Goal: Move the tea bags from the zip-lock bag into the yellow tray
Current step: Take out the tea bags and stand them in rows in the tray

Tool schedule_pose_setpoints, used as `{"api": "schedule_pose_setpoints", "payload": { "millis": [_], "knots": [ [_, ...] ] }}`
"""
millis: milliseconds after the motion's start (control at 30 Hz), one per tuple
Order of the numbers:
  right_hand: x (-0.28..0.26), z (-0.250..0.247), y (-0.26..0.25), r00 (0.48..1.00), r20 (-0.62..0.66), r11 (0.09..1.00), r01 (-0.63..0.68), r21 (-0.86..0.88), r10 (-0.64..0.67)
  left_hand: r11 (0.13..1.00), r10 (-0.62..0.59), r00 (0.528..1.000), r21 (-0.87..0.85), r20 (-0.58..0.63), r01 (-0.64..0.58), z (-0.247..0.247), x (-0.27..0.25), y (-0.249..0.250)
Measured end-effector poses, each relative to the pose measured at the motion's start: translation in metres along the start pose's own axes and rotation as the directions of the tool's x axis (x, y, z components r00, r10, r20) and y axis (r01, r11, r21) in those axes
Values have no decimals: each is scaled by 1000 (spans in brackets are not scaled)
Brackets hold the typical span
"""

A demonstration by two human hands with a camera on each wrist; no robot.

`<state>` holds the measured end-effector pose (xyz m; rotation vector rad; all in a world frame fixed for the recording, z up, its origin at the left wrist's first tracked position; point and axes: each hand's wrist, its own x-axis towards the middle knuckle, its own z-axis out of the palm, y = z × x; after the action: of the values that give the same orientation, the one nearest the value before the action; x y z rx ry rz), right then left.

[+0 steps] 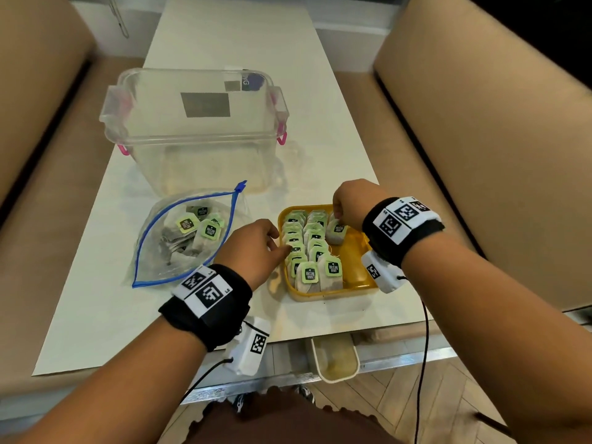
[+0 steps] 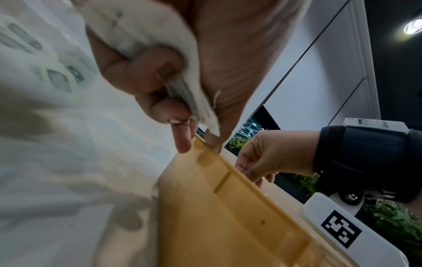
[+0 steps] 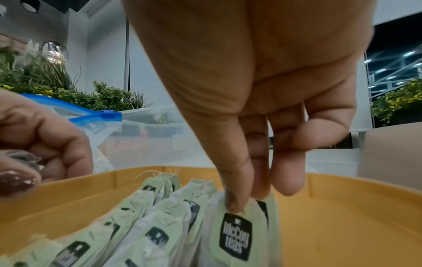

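Note:
The open zip-lock bag [image 1: 160, 261] with a blue seal lies left of the yellow tray [image 1: 333, 294] and holds several green-tagged tea bags [image 1: 208, 230]. Two rows of tea bags [image 1: 304, 248] stand in the tray. My right hand [image 1: 338, 216] is over the tray's back and pinches the top of one tea bag [image 1: 336, 233], which starts a third row [image 3: 235, 234]. My left hand [image 1: 282, 246] is at the tray's left rim [image 2: 212, 150]. Its fingers curl round a small bundle of tea bags [image 2: 200, 108], and its fingertips touch the rim.
A clear storage box [image 1: 192, 136] with pink latches stands behind the bag and tray. A small beige container [image 1: 336, 360] hangs below the table's near edge. Tan sofas flank the white table [image 1: 96, 315]. Cables run from both wrist cameras.

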<state>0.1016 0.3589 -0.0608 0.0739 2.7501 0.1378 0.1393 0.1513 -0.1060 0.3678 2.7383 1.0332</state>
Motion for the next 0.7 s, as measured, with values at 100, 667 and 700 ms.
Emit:
{"api": "schedule_pose_setpoints", "payload": {
  "millis": [100, 667, 700],
  "knots": [
    [1, 2, 1, 1000, -29, 1000, -3, -1, 3, 1000, -2, 1000, 1, -7, 2, -1, 0, 0],
    [-80, -17, -53, 953, -253, 739, 289, 608, -164, 623, -223, 965, -742, 135, 247, -28, 4, 33],
    [-80, -15, -56, 957, -247, 713, 280, 644, -153, 632, -217, 968, -736, 129, 240, -28, 5, 32]
  ]
}}
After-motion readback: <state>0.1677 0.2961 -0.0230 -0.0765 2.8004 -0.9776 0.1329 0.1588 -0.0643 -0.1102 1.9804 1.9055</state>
